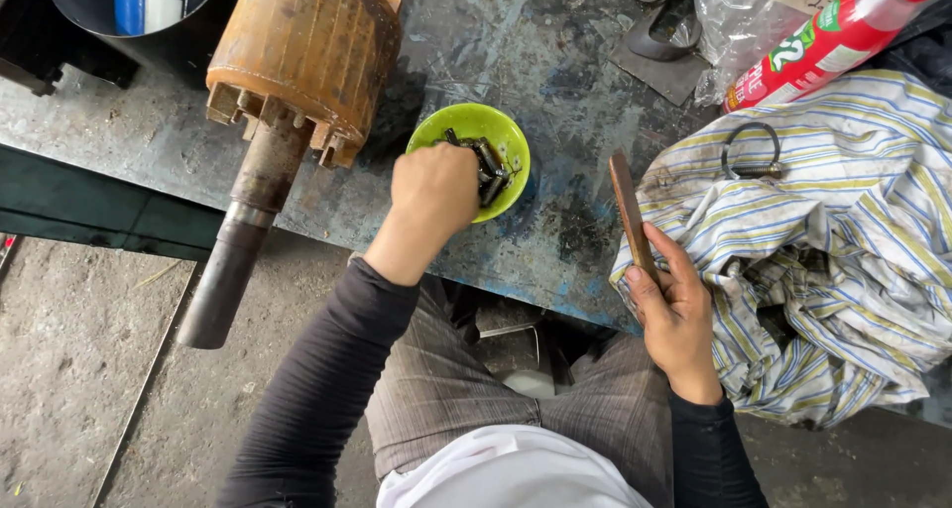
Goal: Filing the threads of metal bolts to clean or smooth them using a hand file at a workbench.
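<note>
Rust-brown, a heavy motor rotor (297, 57) with its grey shaft is lying in the upper left of the frame on the worn blue workbench (555, 62). Just right of it, at centre, the left hand (433, 189) is dipping into a green bowl (508, 136) of small dark metal parts (490, 166), fingers curled together; whether they are pinching a part cannot be told. Further right, the right hand (677, 315) is gripping a flat brown bar (630, 211), fingers wrapped around its lower end, beside a striped cloth (843, 240). A red bottle (833, 37) is lying at upper right.
</note>
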